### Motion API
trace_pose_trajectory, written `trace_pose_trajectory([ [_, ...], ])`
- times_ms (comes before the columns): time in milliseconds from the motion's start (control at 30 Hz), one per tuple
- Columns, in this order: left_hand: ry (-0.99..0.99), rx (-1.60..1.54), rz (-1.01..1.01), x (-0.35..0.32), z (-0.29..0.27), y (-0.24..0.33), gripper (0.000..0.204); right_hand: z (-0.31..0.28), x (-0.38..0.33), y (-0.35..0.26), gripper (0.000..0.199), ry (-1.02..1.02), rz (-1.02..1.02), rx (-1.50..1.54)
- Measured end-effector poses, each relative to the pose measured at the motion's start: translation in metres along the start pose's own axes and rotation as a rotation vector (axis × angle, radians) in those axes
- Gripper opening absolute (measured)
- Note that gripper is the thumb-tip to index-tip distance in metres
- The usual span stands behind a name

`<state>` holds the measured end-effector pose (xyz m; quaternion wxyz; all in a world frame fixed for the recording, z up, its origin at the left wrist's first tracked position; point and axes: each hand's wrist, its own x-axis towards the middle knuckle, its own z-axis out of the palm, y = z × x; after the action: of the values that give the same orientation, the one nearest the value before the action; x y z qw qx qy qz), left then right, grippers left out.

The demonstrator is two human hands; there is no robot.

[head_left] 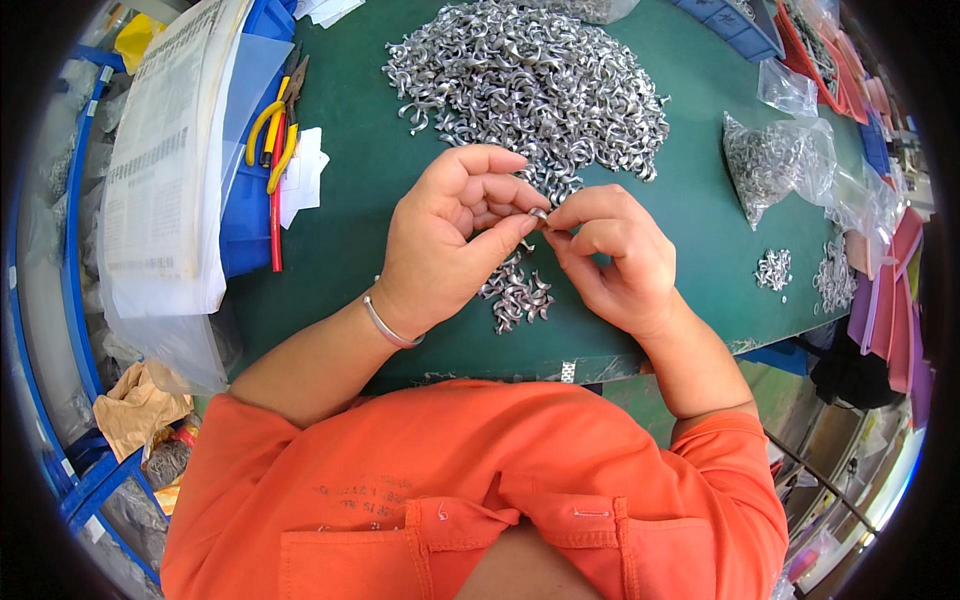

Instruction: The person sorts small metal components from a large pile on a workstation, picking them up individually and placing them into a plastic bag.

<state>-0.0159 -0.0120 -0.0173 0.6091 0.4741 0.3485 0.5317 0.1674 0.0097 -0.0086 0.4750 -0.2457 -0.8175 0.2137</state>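
A small curved silver metal piece (539,214) is pinched between my two hands above the green table. My left hand (450,225) holds it with thumb and fingers, the other fingers curled; a bracelet circles that wrist. From the other side, my right hand (618,258) grips it between thumb and forefinger. Just beyond my hands lies a large heap of similar curved metal pieces (525,80), a narrow strand of it reaching down behind my fingers. Below my hands, close to the table's front, is a smaller scatter of these pieces (520,300).
On the left, yellow-handled pliers (268,135) and a red stick (276,225) lie beside a blue bin (245,220) with papers (165,165). To the right are a clear bag of small metal parts (765,160), two little piles (773,268) and a blue crate (735,30).
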Motion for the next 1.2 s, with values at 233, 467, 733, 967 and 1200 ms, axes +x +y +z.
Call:
trace_pose_trajectory([
  [233,-0.047,0.111,0.041,0.0,-0.003,0.003,0.037,0.001,-0.001,0.003,0.029,-0.026,-0.079,-0.015],
  [467,-0.054,0.227,0.035,0.001,-0.007,0.007,0.036,-0.004,0.0,-0.002,0.024,-0.102,0.121,0.046],
  [733,-0.105,0.768,-0.033,0.007,-0.018,0.012,0.018,-0.001,-0.004,0.005,0.019,-0.329,0.225,-0.09],
  [967,-0.26,0.639,-0.272,0.003,-0.016,0.017,0.021,0.006,-0.006,0.008,0.021,-0.215,0.195,-0.133],
  [1200,-0.044,0.378,-0.36,0.005,-0.011,0.008,0.021,0.002,-0.005,0.01,0.025,-0.176,0.124,-0.108],
])
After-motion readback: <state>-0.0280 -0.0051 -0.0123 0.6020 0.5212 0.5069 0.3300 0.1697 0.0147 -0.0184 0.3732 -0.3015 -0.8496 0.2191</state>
